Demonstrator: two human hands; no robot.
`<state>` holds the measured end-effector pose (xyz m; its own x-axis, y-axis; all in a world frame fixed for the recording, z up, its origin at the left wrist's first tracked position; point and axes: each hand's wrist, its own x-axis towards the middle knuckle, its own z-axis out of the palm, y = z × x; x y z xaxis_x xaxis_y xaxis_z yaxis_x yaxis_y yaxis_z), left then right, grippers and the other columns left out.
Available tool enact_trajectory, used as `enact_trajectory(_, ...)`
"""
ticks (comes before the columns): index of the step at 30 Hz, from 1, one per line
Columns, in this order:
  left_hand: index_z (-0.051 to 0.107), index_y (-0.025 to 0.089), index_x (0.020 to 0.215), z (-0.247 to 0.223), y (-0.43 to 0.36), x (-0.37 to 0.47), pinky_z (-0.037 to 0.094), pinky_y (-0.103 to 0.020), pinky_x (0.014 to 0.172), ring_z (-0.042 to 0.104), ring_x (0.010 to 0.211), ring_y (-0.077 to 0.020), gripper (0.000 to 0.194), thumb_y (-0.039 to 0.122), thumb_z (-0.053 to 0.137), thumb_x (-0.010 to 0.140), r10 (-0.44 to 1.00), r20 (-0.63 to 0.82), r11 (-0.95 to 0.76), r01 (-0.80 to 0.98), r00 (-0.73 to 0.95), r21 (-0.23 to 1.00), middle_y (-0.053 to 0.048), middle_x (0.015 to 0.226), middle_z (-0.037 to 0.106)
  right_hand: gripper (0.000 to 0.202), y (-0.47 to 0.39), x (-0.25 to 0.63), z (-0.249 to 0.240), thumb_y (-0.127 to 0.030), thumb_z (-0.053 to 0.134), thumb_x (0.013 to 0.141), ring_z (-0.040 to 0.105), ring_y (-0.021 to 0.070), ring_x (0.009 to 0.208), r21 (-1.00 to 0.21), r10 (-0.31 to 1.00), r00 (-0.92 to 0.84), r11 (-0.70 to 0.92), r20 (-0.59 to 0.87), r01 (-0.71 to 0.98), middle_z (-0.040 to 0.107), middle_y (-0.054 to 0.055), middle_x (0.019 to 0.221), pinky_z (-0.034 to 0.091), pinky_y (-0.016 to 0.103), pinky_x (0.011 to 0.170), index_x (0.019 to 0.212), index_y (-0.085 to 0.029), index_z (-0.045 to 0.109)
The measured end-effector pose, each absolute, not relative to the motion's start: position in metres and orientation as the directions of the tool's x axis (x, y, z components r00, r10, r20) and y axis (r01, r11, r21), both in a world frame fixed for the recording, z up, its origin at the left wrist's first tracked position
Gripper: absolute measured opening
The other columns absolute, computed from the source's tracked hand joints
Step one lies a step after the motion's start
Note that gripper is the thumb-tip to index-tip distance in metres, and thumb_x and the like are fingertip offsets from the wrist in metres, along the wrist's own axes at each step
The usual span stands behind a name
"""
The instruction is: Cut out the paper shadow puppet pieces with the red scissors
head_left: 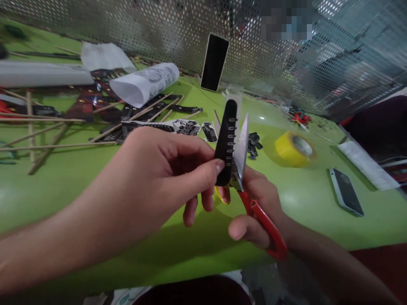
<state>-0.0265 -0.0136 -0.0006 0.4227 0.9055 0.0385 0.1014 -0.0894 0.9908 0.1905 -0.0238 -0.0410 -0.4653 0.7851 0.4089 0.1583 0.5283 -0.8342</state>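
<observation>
Two grips busy: left grip pinches black strip low, likely leaving its edge clear. Right grip holds red-handled scissors, blades parted either side of strip.

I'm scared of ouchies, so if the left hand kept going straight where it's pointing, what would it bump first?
Most likely the open scissors in the right hand: one blade shows just beyond the black strip that the left hand pinches. Depth is hard to judge here.
</observation>
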Motion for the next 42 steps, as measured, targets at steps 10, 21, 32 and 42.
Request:
enact_trajectory(10, 0.068, 0.024, 0.055, -0.002, -0.014, -0.0335, 0.042, -0.017, 0.038, 0.051, 0.031, -0.0062, 0.04, 0.022, 0.063, 0.095, 0.909, 0.069, -0.179, 0.234, 0.41, 0.956, 0.007, 0.046, 0.063, 0.058, -0.0257, 0.1936, -0.0401, -0.071, 0.09, 0.086, 0.069, 0.0227, 0.086, -0.837, 0.786, -0.478, 0.52, 0.391, 0.169, 0.07, 0.003, 0.093, 0.06, 0.037, 0.08, 0.118, -0.023, 0.08)
enact_trajectory(21, 0.073, 0.024, 0.059, -0.0027, -0.0147, -0.0306, 0.046, -0.013, 0.038, 0.057, 0.035, -0.0061, 0.039, 0.027, 0.064, 0.097, 0.9, 0.04, -0.123, 0.164, 0.433, 0.979, 0.005, 0.054, 0.069, 0.049, -0.0269, 0.1859, -0.0417, -0.067, 0.089, 0.09, 0.068, 0.0207, 0.082, -0.853, 0.795, -0.43, 0.513, 0.427, 0.1, 0.068, -0.001, 0.087, 0.061, 0.039, 0.086, 0.113, -0.025, 0.079)
enact_trajectory(32, 0.077, 0.025, 0.065, 0.0025, -0.0126, -0.0253, 0.051, -0.019, 0.042, 0.061, 0.043, -0.0112, 0.033, 0.023, 0.063, 0.095, 0.891, 0.095, -0.174, 0.141, 0.444, 0.975, 0.005, 0.05, 0.066, 0.05, -0.0281, 0.185, -0.0417, -0.069, 0.09, 0.087, 0.069, 0.0218, 0.086, -0.85, 0.804, -0.414, 0.513, 0.428, 0.119, 0.069, 0.002, 0.091, 0.058, 0.038, 0.081, 0.101, -0.023, 0.077)
enact_trajectory(42, 0.07, 0.025, 0.084, -0.0057, -0.0127, -0.0293, 0.053, -0.018, 0.039, 0.064, 0.047, -0.0088, 0.017, 0.025, 0.07, 0.101, 0.901, 0.273, -0.322, 0.1, 0.337, 0.941, 0.005, 0.072, 0.078, 0.051, -0.0308, 0.1848, -0.0438, -0.069, 0.092, 0.086, 0.058, 0.0166, 0.075, -0.898, 0.834, -0.397, 0.437, 0.382, 0.055, 0.065, 0.0, 0.086, 0.046, 0.032, 0.065, 0.101, -0.022, 0.079)
